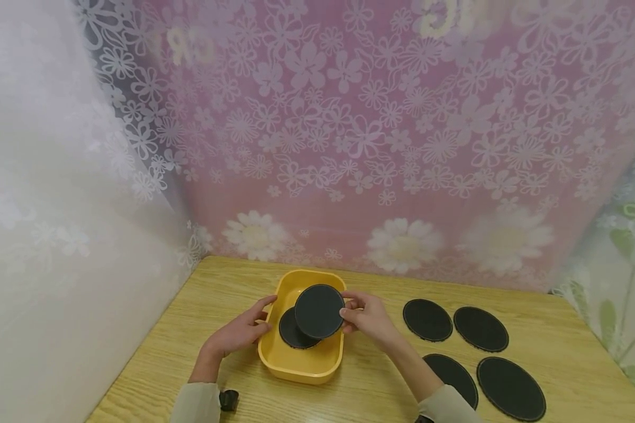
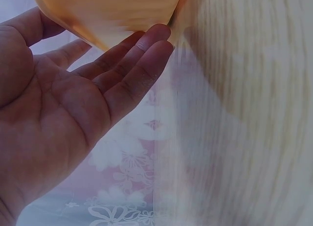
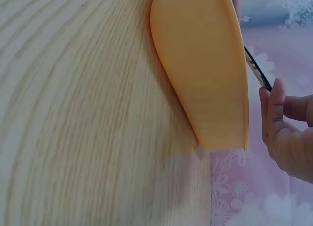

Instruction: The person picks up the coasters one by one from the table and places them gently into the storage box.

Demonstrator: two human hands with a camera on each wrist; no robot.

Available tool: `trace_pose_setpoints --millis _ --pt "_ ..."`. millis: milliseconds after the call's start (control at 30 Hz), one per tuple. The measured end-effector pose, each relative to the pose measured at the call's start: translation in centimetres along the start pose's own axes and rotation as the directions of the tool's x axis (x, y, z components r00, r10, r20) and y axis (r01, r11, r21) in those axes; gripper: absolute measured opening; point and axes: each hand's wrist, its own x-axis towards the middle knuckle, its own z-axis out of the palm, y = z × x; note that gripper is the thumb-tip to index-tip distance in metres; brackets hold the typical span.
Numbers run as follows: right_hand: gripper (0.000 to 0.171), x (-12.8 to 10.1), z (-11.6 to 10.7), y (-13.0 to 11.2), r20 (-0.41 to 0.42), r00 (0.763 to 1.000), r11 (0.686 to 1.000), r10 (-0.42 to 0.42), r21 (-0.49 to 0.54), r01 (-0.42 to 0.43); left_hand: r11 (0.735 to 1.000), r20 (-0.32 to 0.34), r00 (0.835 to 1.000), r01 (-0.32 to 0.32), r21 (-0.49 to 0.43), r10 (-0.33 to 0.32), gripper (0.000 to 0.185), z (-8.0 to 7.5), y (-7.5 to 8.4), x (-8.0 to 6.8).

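A yellow plastic tub stands on the wooden table. My left hand touches its left side; in the left wrist view the fingers lie fairly straight against the outer wall. With thumb and fingers, my right hand pinches the right edge of a round black coaster with a stitched rim. This coaster is tilted above the tub and partly covers another black coaster lying inside. The right wrist view shows the held coaster edge-on, beyond the tub's wall.
Several more black coasters lie to the right, among them one at the back and one at the front right. My right forearm partly covers another coaster. A flowered pink curtain hangs behind the table.
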Motion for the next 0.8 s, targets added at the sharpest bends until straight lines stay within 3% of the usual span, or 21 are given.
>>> trace_pose_setpoints --millis 300,567,800 --pt "0.045 1.3 1.9 -0.5 0.024 0.999 0.999 -0.024 -0.044 0.025 1.000 0.003 1.000 -0.011 0.000 0.011 0.063 0.0 0.1 0.1" --pt "0.043 2.7 3.3 -0.3 0.018 0.999 0.971 -0.026 -0.235 0.030 1.000 0.010 1.000 -0.009 -0.002 0.009 0.063 -0.2 -0.1 0.0" --pt "0.043 3.3 4.1 -0.3 0.051 0.999 0.959 0.013 -0.284 0.002 1.000 0.020 1.000 -0.010 0.014 0.010 0.063 -0.3 -0.5 0.1"
